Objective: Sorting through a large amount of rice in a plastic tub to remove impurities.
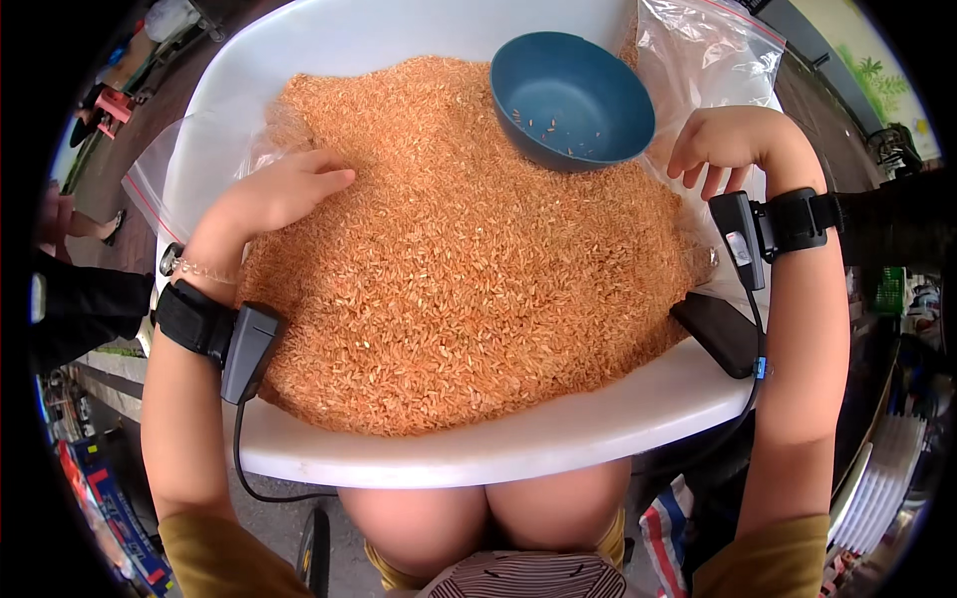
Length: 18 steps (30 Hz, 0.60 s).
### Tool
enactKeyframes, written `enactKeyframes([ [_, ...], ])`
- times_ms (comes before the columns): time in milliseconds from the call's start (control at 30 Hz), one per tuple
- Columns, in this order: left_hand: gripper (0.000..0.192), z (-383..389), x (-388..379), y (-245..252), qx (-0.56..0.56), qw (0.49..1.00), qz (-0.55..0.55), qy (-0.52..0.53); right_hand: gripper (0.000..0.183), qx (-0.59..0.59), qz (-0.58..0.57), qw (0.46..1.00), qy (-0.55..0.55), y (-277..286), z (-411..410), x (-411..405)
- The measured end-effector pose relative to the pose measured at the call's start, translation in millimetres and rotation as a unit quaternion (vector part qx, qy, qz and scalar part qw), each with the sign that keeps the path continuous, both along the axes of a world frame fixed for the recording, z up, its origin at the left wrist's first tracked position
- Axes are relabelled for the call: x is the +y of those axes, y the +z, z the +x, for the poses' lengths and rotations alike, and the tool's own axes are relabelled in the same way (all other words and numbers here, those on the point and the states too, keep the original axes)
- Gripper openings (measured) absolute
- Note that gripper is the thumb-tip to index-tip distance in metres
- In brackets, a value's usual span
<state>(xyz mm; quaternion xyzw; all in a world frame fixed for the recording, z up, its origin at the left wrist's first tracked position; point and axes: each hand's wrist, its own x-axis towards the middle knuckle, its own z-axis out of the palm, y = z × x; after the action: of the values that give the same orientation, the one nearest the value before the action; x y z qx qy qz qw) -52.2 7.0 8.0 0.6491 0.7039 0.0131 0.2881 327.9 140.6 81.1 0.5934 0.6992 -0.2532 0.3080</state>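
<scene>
A large heap of small, slender orange-brown grains (463,269) fills a white plastic tub (463,463) before me. My left hand (288,187) is at the heap's left side, thumb and forefinger slightly apart, beside a clear zip bag (168,164); its other fingers are mostly hidden. At upper right, my right hand (725,146) hangs with loosely bent, spread fingers over another clear zip bag (706,56), holding nothing visible. Between the hands, nearer the right one, a blue bowl (572,101) sits tilted on the heap with a few grains inside.
A black phone-like slab (718,333) lies on the tub's right rim. Black devices (254,351) with cables are strapped to both forearms. A person's leg (90,224) shows at left, near a pink stool (114,108). White stacked trays (886,486) stand at lower right.
</scene>
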Motion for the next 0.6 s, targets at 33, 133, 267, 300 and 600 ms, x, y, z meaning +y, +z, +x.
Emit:
enactKeyframes([
  [33, 0.049, -5, 0, -4, -0.006, 1.000, -0.010, -0.003, 0.040, 0.002, -0.003, 1.000, 0.001, -7, 0, 3],
  [133, 0.049, -2, -3, -1, -0.010, 1.000, -0.025, -0.008, 0.044, -0.016, -0.055, 0.998, -0.041, -20, -2, 9],
  [267, 0.049, 5, 1, -1, -0.018, 0.999, -0.035, -0.012, 0.044, -0.023, -0.080, 0.996, 0.009, -39, -4, 6],
  [300, 0.049, 4, 1, -3, -0.014, 0.999, -0.037, -0.008, 0.044, -0.042, -0.086, 0.995, 0.001, -42, -12, 3],
  [600, 0.053, 12, 4, -13, 0.012, 0.999, -0.051, -0.004, 0.028, -0.048, 0.081, 0.975, 0.202, -52, -37, -43],
])
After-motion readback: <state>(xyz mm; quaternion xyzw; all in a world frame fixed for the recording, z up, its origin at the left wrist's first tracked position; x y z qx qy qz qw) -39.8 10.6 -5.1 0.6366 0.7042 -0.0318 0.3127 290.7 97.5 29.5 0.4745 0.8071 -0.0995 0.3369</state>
